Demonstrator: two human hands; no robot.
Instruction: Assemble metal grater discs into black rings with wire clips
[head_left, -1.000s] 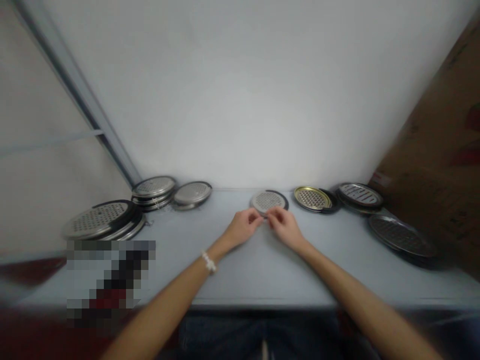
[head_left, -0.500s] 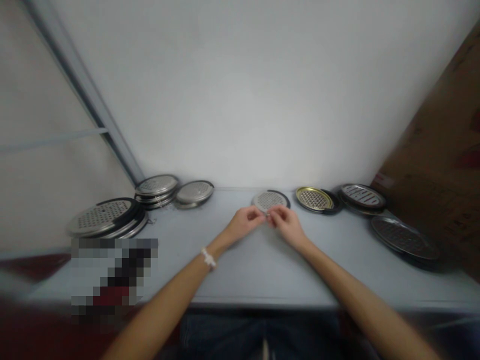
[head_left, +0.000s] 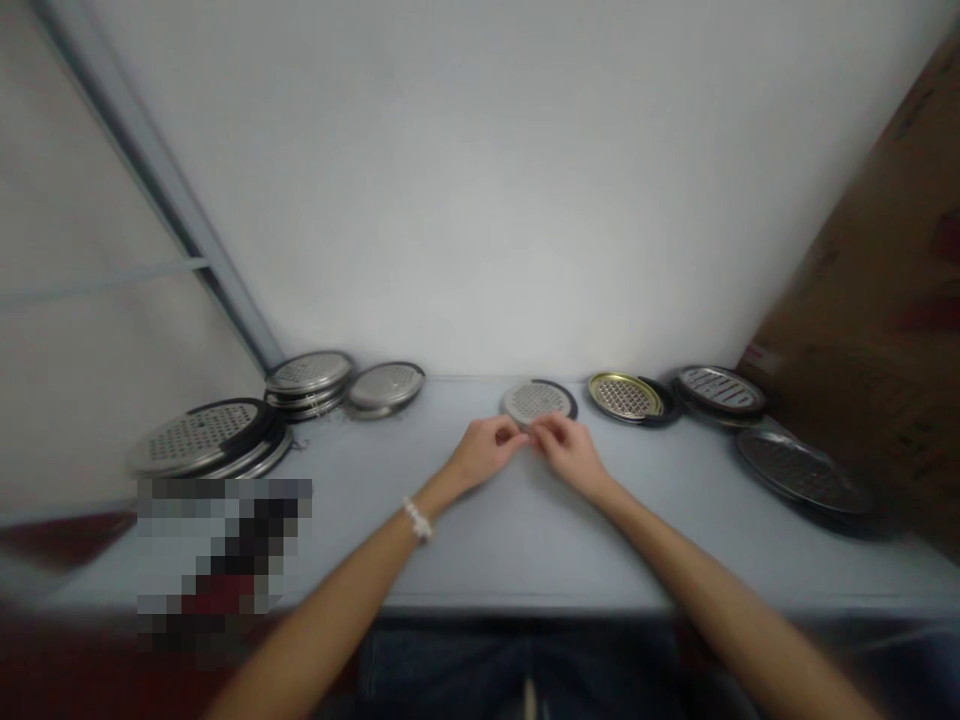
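Note:
Fingertip to fingertip, my two hands meet above the table, just in front of a round perforated metal disc (head_left: pixel 534 400) with a dark partial rim. My left hand (head_left: pixel 484 448), with a white bracelet at its wrist, pinches at something too small to make out. My right hand (head_left: pixel 568 448) has its thumb and fingers pressed together at the same spot. Whatever lies between the fingertips is hidden. The near edge of the disc is partly covered by the hands.
Stacked perforated discs (head_left: pixel 202 435) stand at the left, with another stack (head_left: pixel 309 375) and a disc pile (head_left: pixel 386 388) behind. To the right lie a gold-rimmed disc (head_left: pixel 626 397), a slotted disc (head_left: pixel 720 390) and a dark disc (head_left: pixel 802 475). A cardboard box (head_left: pixel 877 330) borders the right side.
Both hands stay nearly in place. The fingertips have drawn slightly closer, and the small light bit seen between them earlier no longer shows. The view has shifted a little.

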